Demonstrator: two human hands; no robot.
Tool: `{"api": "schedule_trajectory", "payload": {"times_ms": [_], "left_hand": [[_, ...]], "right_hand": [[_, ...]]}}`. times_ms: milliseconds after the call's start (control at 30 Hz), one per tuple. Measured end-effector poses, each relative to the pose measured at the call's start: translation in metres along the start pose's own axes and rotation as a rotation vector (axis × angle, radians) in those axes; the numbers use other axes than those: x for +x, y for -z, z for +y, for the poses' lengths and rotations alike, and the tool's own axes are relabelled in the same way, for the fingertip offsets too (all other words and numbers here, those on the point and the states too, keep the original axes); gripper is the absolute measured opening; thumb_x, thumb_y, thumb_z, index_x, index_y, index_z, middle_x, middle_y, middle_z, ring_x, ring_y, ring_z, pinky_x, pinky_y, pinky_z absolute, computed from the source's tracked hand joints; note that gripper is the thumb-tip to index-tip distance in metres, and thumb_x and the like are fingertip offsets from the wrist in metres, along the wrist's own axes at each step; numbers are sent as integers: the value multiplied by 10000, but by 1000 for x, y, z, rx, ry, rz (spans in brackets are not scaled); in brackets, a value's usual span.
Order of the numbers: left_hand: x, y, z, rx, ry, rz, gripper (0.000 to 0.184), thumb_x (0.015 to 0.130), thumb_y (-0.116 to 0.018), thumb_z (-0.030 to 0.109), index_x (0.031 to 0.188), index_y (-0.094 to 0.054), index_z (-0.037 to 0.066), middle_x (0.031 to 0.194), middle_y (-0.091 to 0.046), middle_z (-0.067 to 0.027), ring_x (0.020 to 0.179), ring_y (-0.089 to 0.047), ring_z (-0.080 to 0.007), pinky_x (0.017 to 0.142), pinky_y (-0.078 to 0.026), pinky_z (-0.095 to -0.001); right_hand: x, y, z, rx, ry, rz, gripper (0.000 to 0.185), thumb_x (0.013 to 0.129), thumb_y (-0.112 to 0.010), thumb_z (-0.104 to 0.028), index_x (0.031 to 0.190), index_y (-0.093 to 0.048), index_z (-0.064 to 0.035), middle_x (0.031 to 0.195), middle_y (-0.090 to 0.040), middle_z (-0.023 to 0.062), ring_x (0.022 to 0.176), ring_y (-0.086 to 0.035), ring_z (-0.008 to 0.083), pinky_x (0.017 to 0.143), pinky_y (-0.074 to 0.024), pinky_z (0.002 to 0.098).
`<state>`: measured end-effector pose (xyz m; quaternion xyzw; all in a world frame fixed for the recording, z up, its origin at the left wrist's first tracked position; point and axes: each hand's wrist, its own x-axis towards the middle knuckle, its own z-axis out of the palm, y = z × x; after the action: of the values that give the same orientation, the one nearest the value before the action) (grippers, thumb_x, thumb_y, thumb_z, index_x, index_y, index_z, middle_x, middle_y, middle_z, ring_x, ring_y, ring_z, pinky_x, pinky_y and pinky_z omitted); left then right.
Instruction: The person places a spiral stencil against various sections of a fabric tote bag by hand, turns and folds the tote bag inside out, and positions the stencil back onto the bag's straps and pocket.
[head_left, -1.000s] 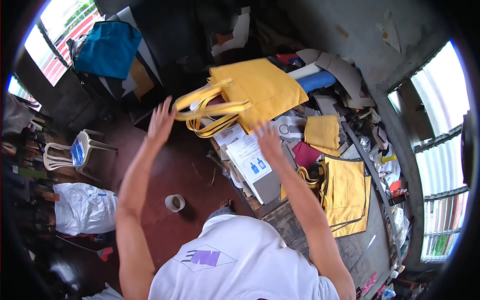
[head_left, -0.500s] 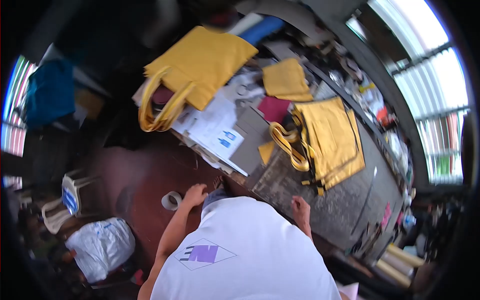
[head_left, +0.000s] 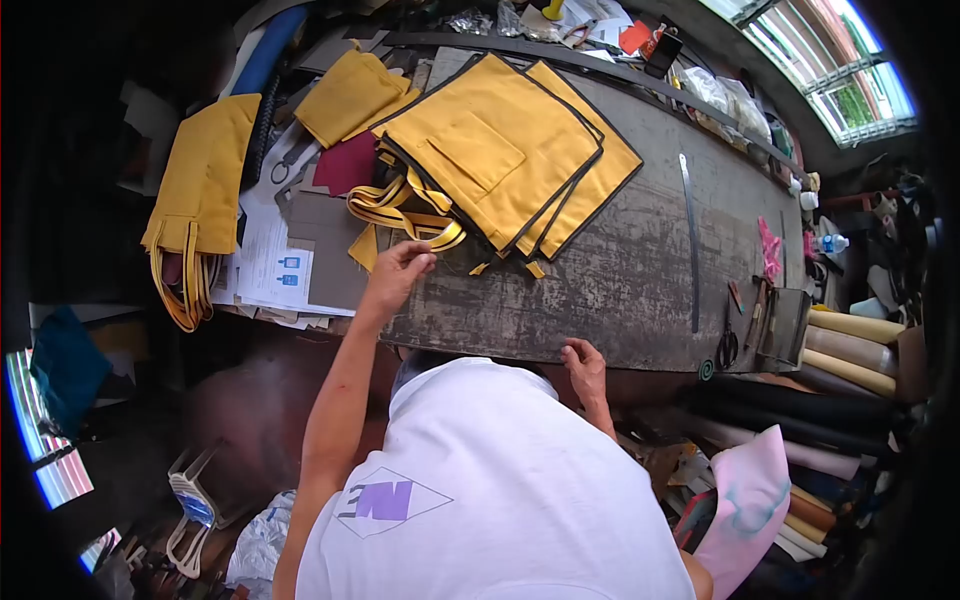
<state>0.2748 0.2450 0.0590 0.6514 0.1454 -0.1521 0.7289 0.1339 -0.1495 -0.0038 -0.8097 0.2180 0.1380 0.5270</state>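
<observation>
My left hand is over the front edge of the worktable, its fingers loosely curled at the near end of a bundle of yellow straps with dark stripes. The fingertips meet or nearly meet the strap loop; I see no firm grip. Right beside the straps lie stacked yellow fabric panels with black edging and a sewn pocket. My right hand hovers at the table's near edge, holding nothing, with its fingers bent and apart.
On the worktable are a metal ruler, scissors and papers. A yellow bag with handles hangs over the left end. Fabric rolls lie at right; a white chair stands lower left.
The view has swung to the right and closer to the table. My left hand has risen from beside the table to the yellow straps. My right hand stays near the table's edge.
</observation>
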Motion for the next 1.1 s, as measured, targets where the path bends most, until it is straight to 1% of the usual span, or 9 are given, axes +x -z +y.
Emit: {"api": "schedule_trajectory", "payload": {"times_ms": [133, 267, 400, 500, 667, 800, 900, 1033, 1100], "left_hand": [[43, -97, -29, 203, 11, 147, 456, 927, -690, 111, 1300, -547, -109, 1139, -667, -135, 1021, -638, -179, 864, -517, -287], [68, -135, -34, 54, 131, 393, 468, 905, -691, 96, 1297, -540, -111, 999, -643, -67, 861, -600, -124, 753, -489, -260], [86, -128, -56, 107, 82, 385, 329, 896, -712, 119, 1149, -579, -46, 858, -596, -22, 673, -548, -95, 553, -425, -233], [102, -133, -57, 106, 63, 579, 365, 850, -744, 119, 1085, -555, -87, 934, -594, -100, 846, -569, -177, 793, -479, -296], [128, -132, -63, -75, -53, 720, 164, 842, -751, 63, 898, -658, -60, 794, -624, -78, 653, -589, -162, 559, -468, -289], [126, -118, -31, -561, 120, 443, 104, 872, -726, 54, 939, -660, 10, 826, -678, -68, 694, -640, -173, 579, -511, -339], [148, -104, -25, -834, 165, 139, 135, 923, -690, 106, 1018, -655, 16, 949, -705, -109, 827, -694, -267, 706, -585, -396], [152, -120, -3, -779, 346, 115, 313, 991, -620, 145, 1243, -544, -24, 1174, -644, -171, 1016, -660, -353, 835, -579, -466], [164, -127, 14, -665, 318, 271, 290, 1018, -573, 147, 1254, -531, -17, 1127, -648, -169, 994, -663, -349, 839, -575, -473]], "right_hand": [[18, 62, 17, 86, -50, 64, 225, 971, -630, -123, 1152, -680, 1, 928, -696, 30, 809, -641, 91, 712, -518, 233], [28, 114, 43, 40, -80, 97, 232, 970, -629, -126, 1163, -678, -6, 941, -702, 34, 813, -652, 94, 710, -519, 232], [34, 131, 70, 166, -125, 125, 183, 967, -632, -140, 1091, -681, -14, 885, -686, 18, 764, -643, 85, 664, -506, 227], [38, 131, 60, 225, -188, 160, 147, 964, -637, -146, 1035, -678, -24, 825, -671, 13, 704, -627, 77, 618, -497, 231], [41, 126, 68, 175, -166, 236, 172, 937, -654, -170, 985, -683, -8, 753, -692, 48, 650, -655, 109, 608, -527, 274], [45, 124, 73, 185, -175, 257, 152, 925, -656, -158, 965, -685, -15, 728, -679, 41, 639, -648, 105, 589, -521, 267], [46, 125, 70, 159, -168, 249, 137, 924, -652, -147, 948, -683, -16, 724, -676, 40, 632, -644, 102, 583, -521, 262], [48, 126, 69, 83, -190, 233, 139, 951, -634, -174, 976, -664, -41, 756, -666, 33, 631, -626, 100, 562, -504, 252], [51, 126, 65, 56, -203, 232, 147, 937, -630, -179, 967, -666, -39, 751, -667, 38, 627, -633, 105, 559, -507, 255]]}}
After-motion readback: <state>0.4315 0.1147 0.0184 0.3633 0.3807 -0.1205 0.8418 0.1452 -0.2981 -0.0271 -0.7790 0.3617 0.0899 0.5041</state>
